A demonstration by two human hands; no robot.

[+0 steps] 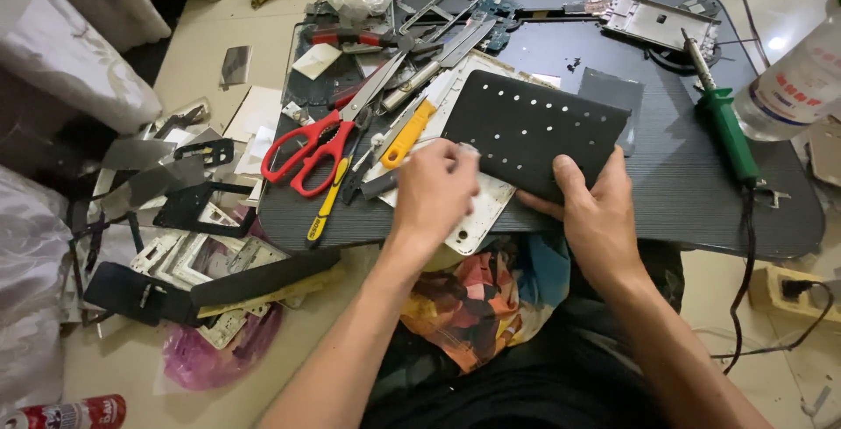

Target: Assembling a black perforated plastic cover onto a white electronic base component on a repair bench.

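Observation:
A black rectangular mat with small holes [534, 127] lies tilted over a white frame piece [480, 210] on the dark low table [683, 192]. My right hand [596, 210] grips the mat's near edge, thumb on top. At the mat's near left corner my left hand [434, 188] has its fingers curled and pinched. What they pinch is hidden. Just left of that hand lie red-handled scissors [307, 148], a yellow-handled knife [407, 135] and a yellow screwdriver [326, 210].
A green-handled soldering iron [723, 127] lies on the table's right, its cord trailing off the edge. A clear bottle [793, 83] stands at the far right. Metal phone frames [657, 19] sit at the back. Frames and black panels [201, 262] litter the floor at left.

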